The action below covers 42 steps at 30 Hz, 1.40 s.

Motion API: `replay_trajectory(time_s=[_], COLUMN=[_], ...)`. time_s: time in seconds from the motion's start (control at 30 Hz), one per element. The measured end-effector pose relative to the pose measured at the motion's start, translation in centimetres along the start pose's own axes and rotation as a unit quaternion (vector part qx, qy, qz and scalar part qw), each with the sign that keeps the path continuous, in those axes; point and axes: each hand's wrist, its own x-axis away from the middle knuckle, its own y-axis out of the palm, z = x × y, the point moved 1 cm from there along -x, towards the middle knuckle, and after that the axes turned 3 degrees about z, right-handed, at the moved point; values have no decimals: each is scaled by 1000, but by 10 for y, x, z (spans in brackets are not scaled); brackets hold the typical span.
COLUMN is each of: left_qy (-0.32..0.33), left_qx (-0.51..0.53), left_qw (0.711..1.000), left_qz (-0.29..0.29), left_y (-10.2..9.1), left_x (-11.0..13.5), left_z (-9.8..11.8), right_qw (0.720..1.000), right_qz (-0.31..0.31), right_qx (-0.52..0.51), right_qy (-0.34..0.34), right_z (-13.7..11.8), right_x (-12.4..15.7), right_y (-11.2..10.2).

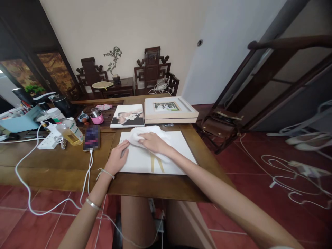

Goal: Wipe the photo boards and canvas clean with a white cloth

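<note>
A white canvas panel (171, 152) lies flat on the wooden table (64, 162) in front of me. My right hand (153, 141) presses a crumpled white cloth (145, 133) against the panel's upper left part, fingers curled over it. My left hand (118, 159) rests flat on the panel's left edge with fingers stretched out, holding nothing.
A photo print (127, 116) and stacked picture frames (169, 110) lie behind the panel. To the left are a phone (91, 137) on a white cable, a bottle of yellow liquid (70, 131), a power strip (49, 140) and a pink cup (96, 117). Carved chairs stand by the wall; cables trail on the red floor.
</note>
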Motion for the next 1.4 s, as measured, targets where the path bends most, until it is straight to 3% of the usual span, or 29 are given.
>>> replay_trajectory(time_s=[0.17, 0.23, 0.33, 0.5, 0.6, 0.8, 0.9, 1.03, 1.27, 1.4], left_qy=[2, 4, 0, 2, 6, 12, 18, 17, -1, -3], left_qx=[-1, 5, 14, 28, 20, 9, 9, 9, 20, 24], left_qw=[1000, 1000, 1000, 1000, 1000, 1000, 1000, 1000, 1000, 1000], left_qz=[6, 6, 9, 12, 12, 13, 17, 16, 12, 10], left_y=[-4, -5, -4, -2, -1, 0, 0, 0, -3, -4], left_x=[-1, -1, 0, 1, 1, 1, 1, 0, -1, -1], left_z=[2, 2, 1, 0, 0, 1, 0, 0, 2, 2], right_qw=[999, 999, 999, 997, 993, 995, 997, 995, 990, 990], right_qz=[0, -4, 0, 36, 63, 16, -31, -13, 51, 69], right_qx=[-14, -22, -33, -37, -17, 31, 10, -5, -53, -60], right_qy=[-31, -37, -22, 50, 100, 89, 69, 94, 117, 109], right_z=[-21, -19, 3, 62, 81, 56, 42, 53, 98, 96], right_x=[-45, -49, -38, 16, 63, 168, 192, 166, 59, 45], right_y=[18, 18, 5, -29, -34, -27, -33, -41, -45, -46])
